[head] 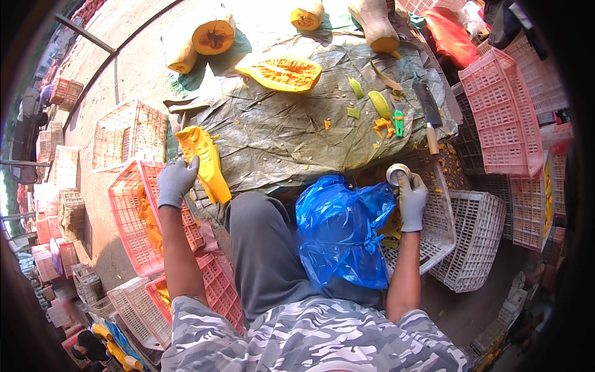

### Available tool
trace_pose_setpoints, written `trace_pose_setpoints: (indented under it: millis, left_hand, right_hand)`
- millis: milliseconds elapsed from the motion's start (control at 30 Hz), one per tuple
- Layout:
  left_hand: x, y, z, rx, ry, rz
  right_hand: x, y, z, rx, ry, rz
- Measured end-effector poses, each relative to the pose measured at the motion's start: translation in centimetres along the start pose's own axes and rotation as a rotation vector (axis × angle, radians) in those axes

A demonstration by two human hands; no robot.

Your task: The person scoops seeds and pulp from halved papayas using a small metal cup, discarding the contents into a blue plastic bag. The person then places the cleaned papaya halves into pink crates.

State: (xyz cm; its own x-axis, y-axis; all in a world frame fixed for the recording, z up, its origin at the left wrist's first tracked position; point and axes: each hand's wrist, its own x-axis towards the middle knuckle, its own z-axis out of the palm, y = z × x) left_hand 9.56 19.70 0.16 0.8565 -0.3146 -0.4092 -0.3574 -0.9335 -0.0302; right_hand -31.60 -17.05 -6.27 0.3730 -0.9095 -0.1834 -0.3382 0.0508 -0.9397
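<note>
My left hand (178,180), in a grey glove, grips a peeled piece of yellow-orange pumpkin (204,162) at the left edge of the tarp-covered table (279,130). Over at the right, my gloved right hand (411,197) holds a small round metal object (398,174), perhaps a can or lid, above a white crate. A halved pumpkin (283,72) lies cut side up on the tarp. Toward the table's right side are a green-handled peeler (398,122), a cleaver (427,111) with a wooden handle, and green peelings (379,104). A blue plastic bag (341,232) covers one knee.
Cut pumpkins (214,35) stand along the table's far side. At left, a pink crate (135,223) holds orange pumpkin pieces, beside a whitish crate (130,135). White crates (472,237) and a pink crate (502,111) are at the right. A person (90,346) is at the lower left.
</note>
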Motion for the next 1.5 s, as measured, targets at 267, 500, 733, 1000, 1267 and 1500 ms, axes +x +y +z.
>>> trace_pose_setpoints:
  millis: [267, 500, 733, 1000, 1267, 1500]
  left_hand:
    - [16.0, 11.6, -3.9, -0.433, 0.417, 0.252]
    - [27.3, 20.3, -3.0, -0.42, 0.278, -0.017]
    - [29.2, 22.1, -1.4, -0.521, 0.419, -0.014]
    - [28.6, 24.8, -0.5, -0.793, 0.386, 0.133]
    - [24.0, 27.1, -0.7, -0.875, 0.193, 0.506]
    - [19.0, 25.5, -0.9, -0.965, -0.059, 0.349]
  right_hand:
    - [3.1, -2.7, 7.1, -0.212, -0.12, -0.18]
    - [7.1, -3.1, 8.4, -0.489, -0.055, -0.217]
    - [9.4, -4.3, 7.1, -0.9, 0.093, -0.287]
    - [13.5, -8.4, 17.7, -0.444, -0.261, -0.356]
    - [12.3, -8.0, 23.4, -0.436, -0.419, -0.295]
    - [10.4, -6.8, 23.6, -0.379, -0.315, -0.391]
